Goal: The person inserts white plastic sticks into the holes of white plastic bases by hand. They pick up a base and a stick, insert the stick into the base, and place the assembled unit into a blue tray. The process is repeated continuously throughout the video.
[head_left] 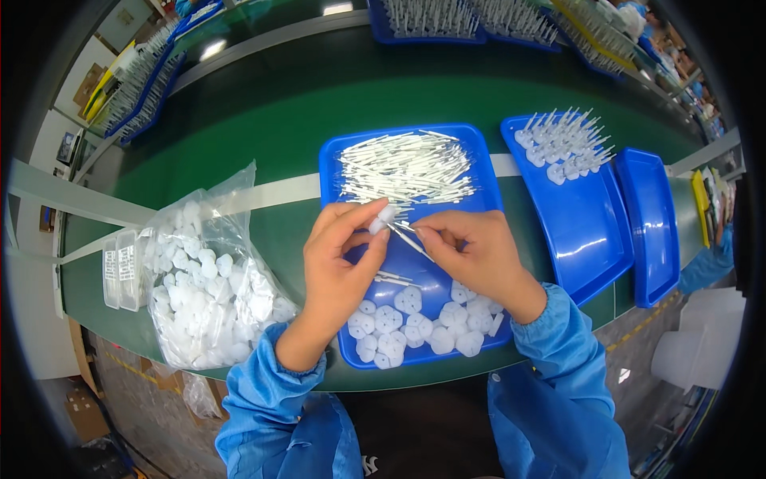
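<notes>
Thumb and fingers of the person's left hand (341,254) pinch a small white plastic piece (384,218), so that grip is narrow and holding. The right hand (481,249) comes in from the right, its grip also drawn narrow, with a thin white stick (405,227) at the fingertips, its end close to the piece; whether the two touch cannot be told. A second stick (415,247) slants toward the near right, just below those fingertips.

Both hands are above a blue tray (431,283) on the green tabletop (271,96). In its far half lies a heap of white sticks (407,164); along its near edge lie flower-shaped white pieces (388,319), with a few loose sticks (396,279) between.

To the left, a clear bag (259,279) holds many more white pieces, and clear containers (128,267) stand beyond its left side. To the right, a second blue tray (586,239) carries pieces with upright sticks (562,148) at its far end, and a third tray (650,215) is just beside it. More blue trays (427,38) full of upright sticks stand at the far side.
</notes>
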`<action>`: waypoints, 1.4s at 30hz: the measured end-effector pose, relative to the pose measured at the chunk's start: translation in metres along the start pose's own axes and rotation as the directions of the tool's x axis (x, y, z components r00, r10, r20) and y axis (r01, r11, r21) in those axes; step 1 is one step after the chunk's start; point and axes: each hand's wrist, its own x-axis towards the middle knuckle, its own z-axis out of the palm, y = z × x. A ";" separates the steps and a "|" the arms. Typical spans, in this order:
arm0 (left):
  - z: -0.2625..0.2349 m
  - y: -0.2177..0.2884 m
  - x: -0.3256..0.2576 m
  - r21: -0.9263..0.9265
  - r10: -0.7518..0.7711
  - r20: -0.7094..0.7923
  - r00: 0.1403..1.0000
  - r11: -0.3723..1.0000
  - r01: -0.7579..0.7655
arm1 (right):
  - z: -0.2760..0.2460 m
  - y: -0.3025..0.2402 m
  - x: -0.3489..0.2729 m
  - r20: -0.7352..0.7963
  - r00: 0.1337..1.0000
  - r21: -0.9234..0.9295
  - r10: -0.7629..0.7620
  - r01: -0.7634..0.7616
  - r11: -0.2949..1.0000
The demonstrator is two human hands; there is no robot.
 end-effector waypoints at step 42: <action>0.008 0.022 -0.010 0.380 -0.036 0.060 0.998 0.925 0.010 | 0.008 0.013 0.006 0.022 0.957 -0.173 -0.290 0.290 0.941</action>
